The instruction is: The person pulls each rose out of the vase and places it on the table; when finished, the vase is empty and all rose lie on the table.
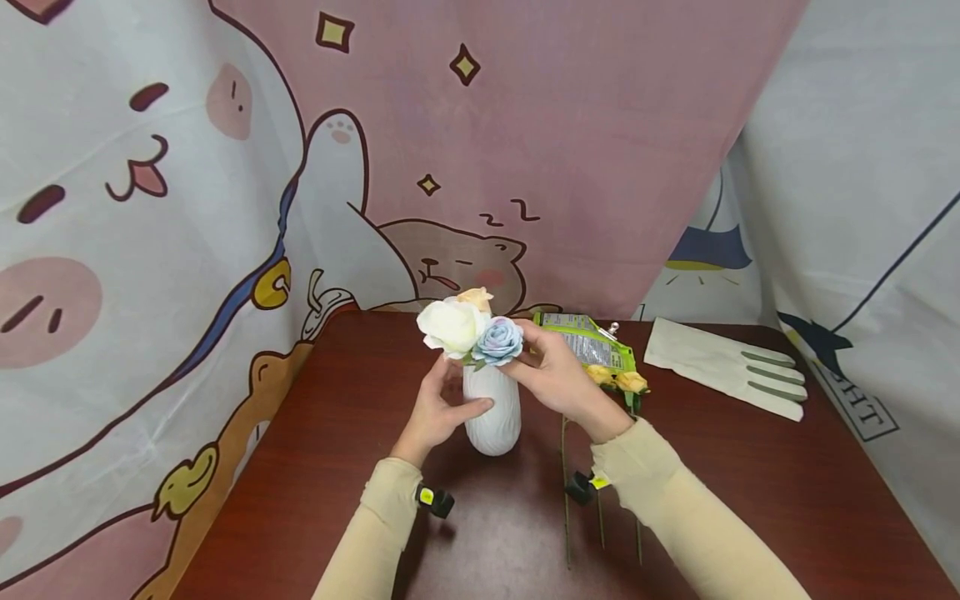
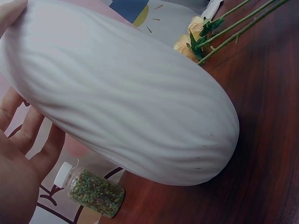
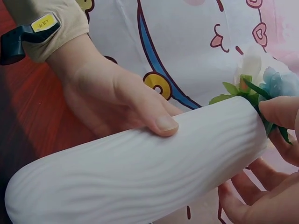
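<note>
Printed cloth [image 1: 570,133] hangs around the bench [image 1: 322,450], whose reddish-brown top carries the work. On the right side lie long-stemmed yellow flowers [image 1: 632,382], probably laid aside so their stems remain within easy reach. Beyond them, a pale glove [image 1: 716,367] lies flat near the far edge, beside a green packet [image 1: 596,343].

The white vase [image 1: 492,412] stands roughly upright in front of the person; whether its base touches the bench is hard to tell. The left hand [image 1: 438,408] wraps round its side, thumb in front and fingers behind, seemingly to steady it against movement above. The right hand [image 1: 566,375] pinches the blue flower [image 1: 498,342] just under its head, a hold that likely spares the petals and controls the stem.

A bottle of green granules [image 2: 97,192] appears near the bench edge. At the vase's mouth, a white flower [image 1: 452,325] and a smaller peach flower [image 1: 476,297] crowd beside the blue, making 3 blooms. A small clip [image 1: 611,330] pinches the packet, perhaps sealing it.
</note>
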`<move>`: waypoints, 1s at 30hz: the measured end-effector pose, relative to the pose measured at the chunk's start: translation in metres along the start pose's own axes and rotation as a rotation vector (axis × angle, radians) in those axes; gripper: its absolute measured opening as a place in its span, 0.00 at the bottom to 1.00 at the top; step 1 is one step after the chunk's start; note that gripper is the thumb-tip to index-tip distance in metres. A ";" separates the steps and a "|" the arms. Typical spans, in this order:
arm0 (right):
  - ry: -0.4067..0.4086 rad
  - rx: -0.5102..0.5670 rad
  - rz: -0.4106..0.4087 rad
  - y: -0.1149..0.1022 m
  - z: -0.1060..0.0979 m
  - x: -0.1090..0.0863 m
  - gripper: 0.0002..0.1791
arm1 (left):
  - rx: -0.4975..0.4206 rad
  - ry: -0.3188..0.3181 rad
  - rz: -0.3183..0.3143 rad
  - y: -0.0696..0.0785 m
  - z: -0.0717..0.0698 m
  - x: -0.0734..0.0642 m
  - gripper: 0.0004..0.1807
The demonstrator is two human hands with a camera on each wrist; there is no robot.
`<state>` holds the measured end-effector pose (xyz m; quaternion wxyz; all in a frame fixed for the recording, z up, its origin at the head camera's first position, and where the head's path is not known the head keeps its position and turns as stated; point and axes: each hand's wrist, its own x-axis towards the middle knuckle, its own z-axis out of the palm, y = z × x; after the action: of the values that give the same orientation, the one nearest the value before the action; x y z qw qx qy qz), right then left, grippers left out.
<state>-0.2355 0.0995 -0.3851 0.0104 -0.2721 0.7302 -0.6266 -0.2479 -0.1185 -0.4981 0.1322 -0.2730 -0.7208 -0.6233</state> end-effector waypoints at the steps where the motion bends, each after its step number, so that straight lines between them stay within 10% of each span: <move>1: 0.003 -0.001 0.001 0.000 0.000 0.000 0.26 | -0.001 0.000 -0.002 0.000 0.000 0.000 0.41; 11: 0.059 0.013 -0.022 -0.001 -0.004 0.001 0.23 | 0.015 0.003 -0.025 0.001 0.000 0.000 0.45; 18: 0.092 -0.001 -0.024 -0.005 -0.006 0.002 0.22 | 0.019 0.004 -0.021 0.039 0.002 0.002 0.42; 30: 0.119 0.030 -0.092 -0.010 -0.012 0.003 0.25 | 0.018 0.009 -0.021 0.023 0.003 0.002 0.43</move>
<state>-0.2385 0.1089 -0.3727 -0.0578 -0.2673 0.7068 -0.6524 -0.2360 -0.1130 -0.4784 0.1316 -0.2613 -0.7287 -0.6192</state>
